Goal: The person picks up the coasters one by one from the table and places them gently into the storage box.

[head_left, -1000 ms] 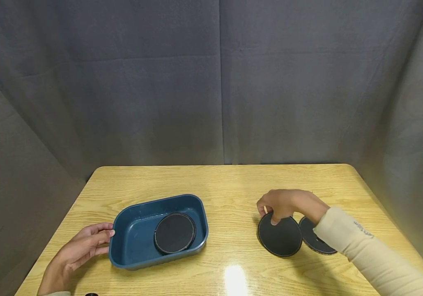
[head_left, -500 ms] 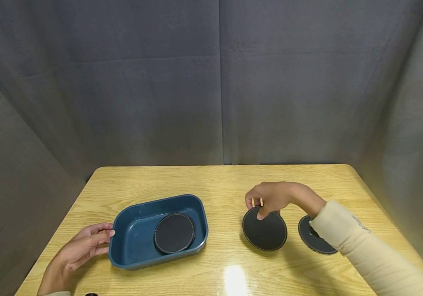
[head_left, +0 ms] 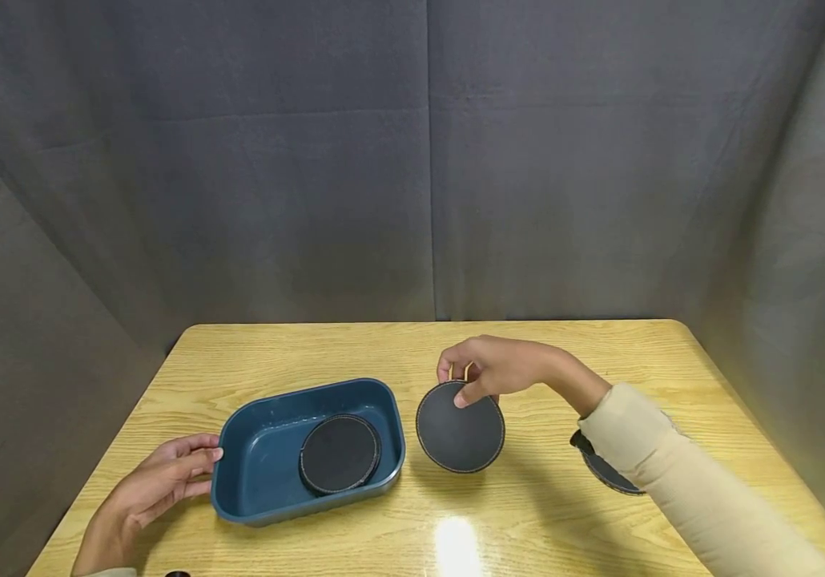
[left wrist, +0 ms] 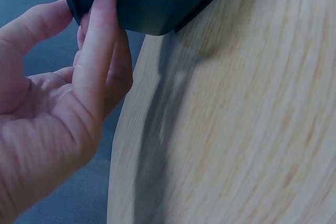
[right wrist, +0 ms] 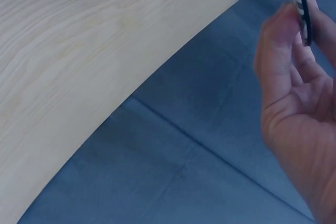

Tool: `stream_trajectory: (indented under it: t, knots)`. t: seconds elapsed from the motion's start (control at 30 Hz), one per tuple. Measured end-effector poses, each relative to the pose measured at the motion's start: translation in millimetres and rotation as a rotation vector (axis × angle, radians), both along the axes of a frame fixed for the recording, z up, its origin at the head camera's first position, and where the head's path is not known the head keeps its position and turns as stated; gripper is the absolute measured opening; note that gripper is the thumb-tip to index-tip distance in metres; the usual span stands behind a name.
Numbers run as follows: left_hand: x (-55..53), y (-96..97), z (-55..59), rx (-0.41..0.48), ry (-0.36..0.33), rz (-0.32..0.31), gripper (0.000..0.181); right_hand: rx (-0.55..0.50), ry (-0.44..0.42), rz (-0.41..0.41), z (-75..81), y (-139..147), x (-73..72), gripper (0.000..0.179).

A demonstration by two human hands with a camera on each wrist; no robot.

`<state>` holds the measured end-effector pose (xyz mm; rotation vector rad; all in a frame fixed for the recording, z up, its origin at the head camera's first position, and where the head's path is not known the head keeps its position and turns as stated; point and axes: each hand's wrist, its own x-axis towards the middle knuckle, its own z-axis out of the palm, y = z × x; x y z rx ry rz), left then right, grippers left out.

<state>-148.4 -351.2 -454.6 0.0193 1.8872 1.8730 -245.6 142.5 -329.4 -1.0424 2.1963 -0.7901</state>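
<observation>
My right hand [head_left: 495, 370] pinches the upper edge of a round black stitched coaster [head_left: 460, 433], held tilted above the table just right of the tub. In the right wrist view that coaster [right wrist: 300, 3] shows edge-on between thumb and fingers. At the left, my left hand [head_left: 167, 473] grips the short side of a dark blue rectangular tub [head_left: 257, 481]; thumb and fingertips pinch its rim [left wrist: 142, 3] in the left wrist view. Inside the tub, toward its right end, lies another black coaster [head_left: 340, 454], perhaps with more beneath it.
One more black coaster [head_left: 610, 471] lies on the wooden table [head_left: 528, 513] at the right, partly hidden by the sleeve [head_left: 643, 437]. A small dark round object [head_left: 178, 574] shows at the bottom edge. Grey curtains [head_left: 412, 200] surround the table.
My right hand has lifted the coaster off the table beside the other one and carried it left toward the tub. The left hand and tub have stayed in place.
</observation>
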Motion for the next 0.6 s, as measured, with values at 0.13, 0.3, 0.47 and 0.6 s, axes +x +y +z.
stream_trajectory:
  t: [0.13, 0.3, 0.47, 0.6]
  knots:
    - [-0.5, 0.5, 0.4, -0.031, 0.004, 0.004, 0.029, -0.044, -0.009, -0.023, 0.1, -11.1, -2.2, 0.02]
    - [-1.0, 0.4, 0.7, -0.035, 0.008, -0.001, 0.03, -0.081, -0.027, -0.055, -2.8, -27.7, -3.4, 0.022]
    - [-1.0, 0.9, 0.0, -0.023, 0.005, -0.005, 0.026, -0.127, -0.075, -0.108, -9.6, -44.2, -4.1, 0.023]
    - [-0.8, 1.5, 1.2, -0.007, 0.003, -0.008, 0.024, -0.163, -0.098, -0.151, -14.5, -58.2, -3.5, 0.025]
